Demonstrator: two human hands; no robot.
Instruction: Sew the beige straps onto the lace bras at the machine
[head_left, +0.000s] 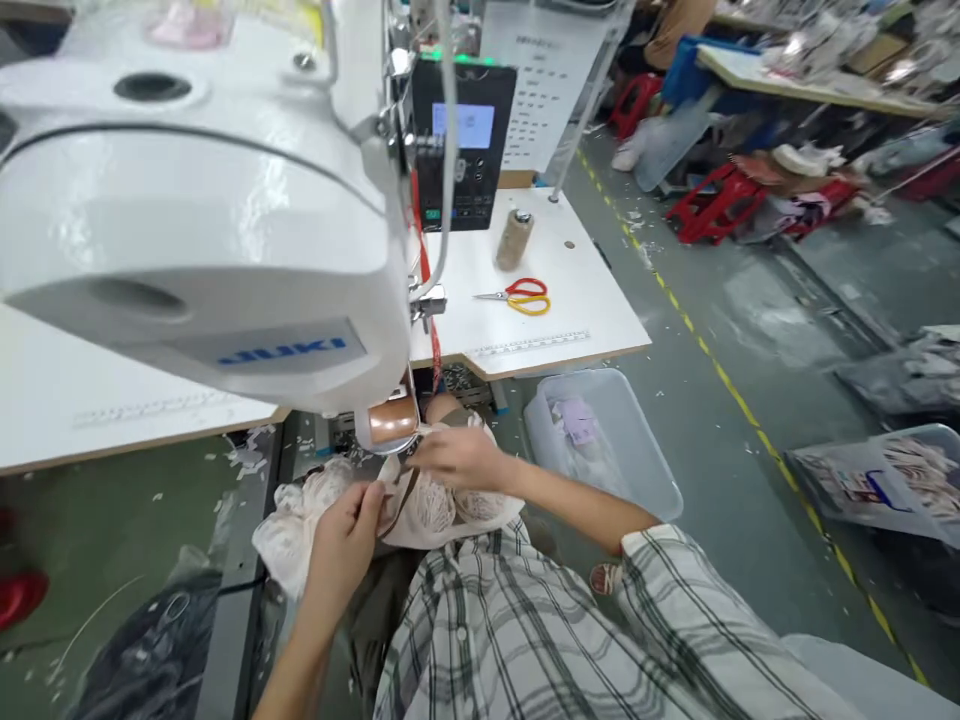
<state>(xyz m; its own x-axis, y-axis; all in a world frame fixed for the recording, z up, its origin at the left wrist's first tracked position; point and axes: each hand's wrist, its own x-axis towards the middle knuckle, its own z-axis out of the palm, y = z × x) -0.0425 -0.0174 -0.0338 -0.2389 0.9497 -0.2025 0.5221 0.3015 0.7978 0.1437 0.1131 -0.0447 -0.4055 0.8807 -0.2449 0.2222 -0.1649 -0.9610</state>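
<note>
A cream bra (431,505) with lace-patterned cups lies across my lap, below the head of a white sewing machine (202,220). My left hand (349,525) is closed at the bra's left end, its thumb and forefinger pinching a pale edge. Just right of it, my right hand (461,458) has its fingers bent together on the upper edge, close under the machine's needle area; its fingertips are slightly blurred. A thin brown strip (401,503) runs between the two hands. More bunched cream fabric (289,530) hangs to the left of my left hand.
Red-and-yellow scissors (528,297) and a beige thread cone (514,240) stand or lie on the white tabletop (592,300). A control panel (465,145) rises behind. Right of my lap, a clear plastic bin (637,440) holds a lilac piece. Red stools (709,205) stand farther off.
</note>
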